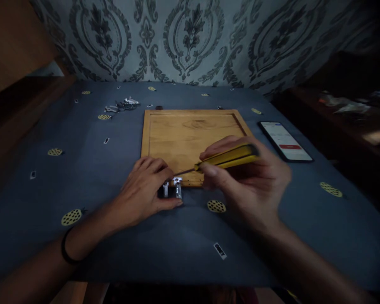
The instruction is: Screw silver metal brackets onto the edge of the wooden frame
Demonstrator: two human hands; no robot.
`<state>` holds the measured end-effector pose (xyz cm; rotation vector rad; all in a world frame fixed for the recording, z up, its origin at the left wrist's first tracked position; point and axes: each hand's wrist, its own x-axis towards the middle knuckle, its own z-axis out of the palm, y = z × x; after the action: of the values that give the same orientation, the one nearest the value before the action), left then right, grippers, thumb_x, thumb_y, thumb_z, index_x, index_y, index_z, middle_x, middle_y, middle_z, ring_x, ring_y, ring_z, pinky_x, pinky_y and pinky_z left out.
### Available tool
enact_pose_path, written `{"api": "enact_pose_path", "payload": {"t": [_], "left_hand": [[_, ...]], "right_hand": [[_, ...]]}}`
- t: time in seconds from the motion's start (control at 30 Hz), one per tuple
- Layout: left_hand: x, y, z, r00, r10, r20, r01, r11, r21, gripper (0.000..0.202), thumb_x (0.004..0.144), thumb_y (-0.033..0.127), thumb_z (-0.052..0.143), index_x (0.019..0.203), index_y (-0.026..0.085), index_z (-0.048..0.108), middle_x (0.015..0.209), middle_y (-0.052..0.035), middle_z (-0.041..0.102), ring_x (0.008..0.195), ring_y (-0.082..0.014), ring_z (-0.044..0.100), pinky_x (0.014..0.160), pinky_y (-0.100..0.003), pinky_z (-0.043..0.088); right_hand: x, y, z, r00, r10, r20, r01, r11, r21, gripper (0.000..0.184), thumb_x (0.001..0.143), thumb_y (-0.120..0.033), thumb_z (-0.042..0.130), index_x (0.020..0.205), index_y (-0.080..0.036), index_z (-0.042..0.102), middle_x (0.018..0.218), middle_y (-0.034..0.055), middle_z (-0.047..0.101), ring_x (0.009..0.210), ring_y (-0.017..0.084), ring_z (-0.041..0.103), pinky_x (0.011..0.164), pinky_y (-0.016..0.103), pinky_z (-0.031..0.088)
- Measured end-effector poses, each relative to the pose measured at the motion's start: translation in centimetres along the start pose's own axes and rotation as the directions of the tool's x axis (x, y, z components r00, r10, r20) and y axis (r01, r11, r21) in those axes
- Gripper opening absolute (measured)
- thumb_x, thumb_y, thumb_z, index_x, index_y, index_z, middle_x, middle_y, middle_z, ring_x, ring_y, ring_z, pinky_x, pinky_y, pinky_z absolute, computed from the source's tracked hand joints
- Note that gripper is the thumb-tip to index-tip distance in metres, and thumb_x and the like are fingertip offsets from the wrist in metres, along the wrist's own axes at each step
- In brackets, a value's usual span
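Left hand: our left hand (144, 190) pinches a small metal hinge (173, 188) at the wooden board (190, 135) edge.
Right hand: our right hand (250, 177) grips a yellow-handled screwdriver (226, 158), tip toward the hinge.
Nearby: a lit phone (285, 141).

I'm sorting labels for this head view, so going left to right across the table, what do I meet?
In order: black wristband → left hand → small metal fitting → yellow-handled screwdriver in the right hand → phone. The wooden board spans the middle, so it is left out.
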<state>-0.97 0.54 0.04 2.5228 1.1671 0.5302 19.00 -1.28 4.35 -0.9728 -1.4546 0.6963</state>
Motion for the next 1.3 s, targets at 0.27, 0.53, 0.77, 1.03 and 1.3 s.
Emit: {"api": "enact_pose_path", "payload": {"t": [0.27,0.53,0.77,1.03,1.3], "left_hand": [[0.0,0.0,-0.1,1.000,0.013,-0.002,-0.013,1.000,0.027,0.036,0.079,0.047,0.086,0.096,0.021,0.067,0.103,-0.0038,0.065,0.102,-0.0263,0.059,0.094,-0.043,0.046],[0.0,-0.1,-0.1,1.000,0.013,0.015,-0.013,0.999,0.037,0.037,0.080,0.049,0.084,0.098,0.021,0.068,0.108,-0.0047,0.066,0.105,-0.0270,0.059,0.096,-0.044,0.047],[0.1,0.1,-0.1,1.000,0.001,0.025,-0.002,1.000,0.031,0.036,0.080,0.048,0.085,0.097,0.020,0.069,0.110,-0.0057,0.067,0.107,-0.0280,0.060,0.097,-0.046,0.047],[0.0,0.0,-0.2,1.000,0.004,0.027,-0.004,1.000,0.017,0.035,0.080,0.047,0.085,0.097,0.020,0.069,0.110,-0.0060,0.066,0.107,-0.0280,0.059,0.097,-0.046,0.046],[-0.1,-0.1,0.1,1.000,0.028,-0.001,-0.028,1.000,0.014,0.038,0.079,0.047,0.086,0.100,0.019,0.070,0.109,-0.0059,0.066,0.107,-0.0284,0.059,0.096,-0.046,0.046]], "right_hand": [[-0.1,0.1,-0.1,0.996,0.007,-0.089,-0.009,1.000,-0.020,0.021,0.083,-0.037,0.085,0.080,-0.026,0.067,0.076,-0.0027,0.064,0.049,0.011,0.059,0.042,0.029,0.048],[-0.3,0.6,0.1,0.996,0.092,-0.002,-0.091,0.986,-0.143,0.038,0.078,-0.049,0.087,0.070,-0.025,0.059,0.068,-0.0026,0.060,0.051,0.013,0.056,0.046,0.029,0.048],[-0.1,1.0,0.3,0.994,0.101,0.049,-0.097,0.992,-0.084,0.035,0.078,-0.045,0.087,0.072,-0.023,0.060,0.066,-0.0041,0.057,0.051,0.011,0.055,0.045,0.026,0.047],[-0.2,1.3,0.4,0.991,0.124,0.049,-0.120,0.989,-0.085,0.038,0.077,-0.046,0.088,0.070,-0.022,0.059,0.067,-0.0032,0.058,0.052,0.012,0.056,0.046,0.026,0.049],[0.6,1.1,-0.3,0.974,0.163,0.156,-0.159,0.987,-0.033,0.032,0.076,-0.047,0.089,0.083,-0.022,0.069,0.073,-0.0020,0.063,0.056,0.012,0.061,0.049,0.024,0.053]]}}
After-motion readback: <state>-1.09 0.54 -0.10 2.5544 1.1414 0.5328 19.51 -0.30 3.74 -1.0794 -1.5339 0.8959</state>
